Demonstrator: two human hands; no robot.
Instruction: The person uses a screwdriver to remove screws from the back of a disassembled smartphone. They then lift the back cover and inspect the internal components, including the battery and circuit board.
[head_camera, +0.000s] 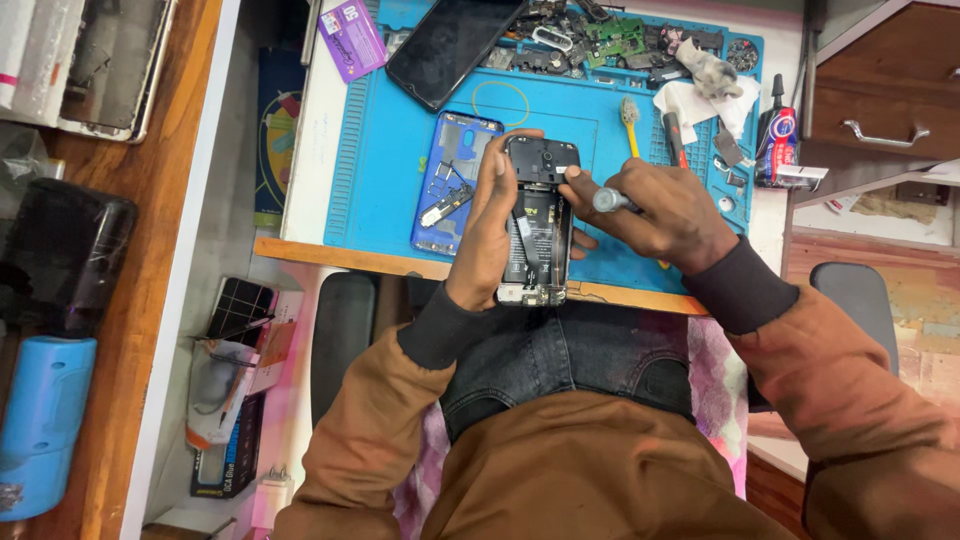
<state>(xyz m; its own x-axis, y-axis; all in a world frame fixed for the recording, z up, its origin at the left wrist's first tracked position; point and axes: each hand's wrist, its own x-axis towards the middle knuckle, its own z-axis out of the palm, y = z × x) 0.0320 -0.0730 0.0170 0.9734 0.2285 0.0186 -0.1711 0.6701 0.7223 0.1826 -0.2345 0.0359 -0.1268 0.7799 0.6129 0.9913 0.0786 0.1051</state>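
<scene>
Clamped along its left side by the left hand, the opened phone sits upright over the mat's near edge, its lower end past the table's front edge, above the lap. Fingers curl over the top-left corner; the thumb lies along the side.

Right hand closes on a grey-handled tool, probably a screwdriver. Its tip meets the phone near the upper right, just under the camera block. The tip itself is hidden by the fingertips.

Progress, judged left to right:
- Blue back frame lies flat on the mat, just left of the phone, touching or nearly touching the left hand. Looks already separated, with a small part resting inside it.
- Phone's back is off; battery, a flex strip and a board at the bottom are exposed. Battery still seated.
- Dark screen panel lies at the mat's far edge, tilted. Whether it belongs to this phone, cannot tell.
- Loose boards and parts are heaped along the far edge, right of centre.
- Yellow brush and a red-handled tool rest on the right half of the mat; a small bottle stands past its right edge.

So disassembly looks well along; inner fasteners or connectors seem to be what is in hand.

Hard to read: which screw or connector the tool touches; how many screws remain; the phone's right edge, partly behind the right fingers. Far-edge parts are too small to sort. The screen panel's top is cut off by the frame.
</scene>
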